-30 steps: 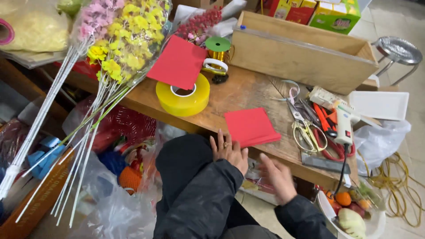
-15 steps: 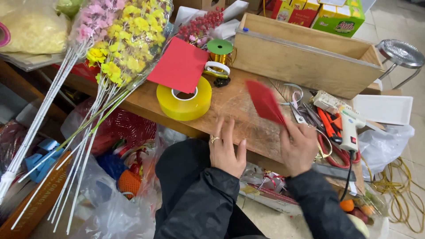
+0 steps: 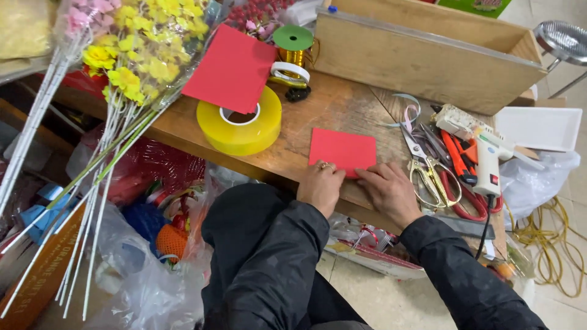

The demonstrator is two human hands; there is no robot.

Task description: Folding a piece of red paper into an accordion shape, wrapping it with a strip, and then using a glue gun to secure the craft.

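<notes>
Both hands, the left hand (image 3: 321, 186) and the right hand (image 3: 388, 192), lay flat and open, pressing the near edge of the red paper (image 3: 342, 150) on the worktop (image 3: 333, 110). At three o'clock lay scissors (image 3: 428, 168). The paper looked thin, light and bendy, best held by its edges.

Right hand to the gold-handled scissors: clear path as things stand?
Probably yes. The right hand rests on the red paper, and the scissors lie just beside it on the bench, with nothing visible between them.
</notes>
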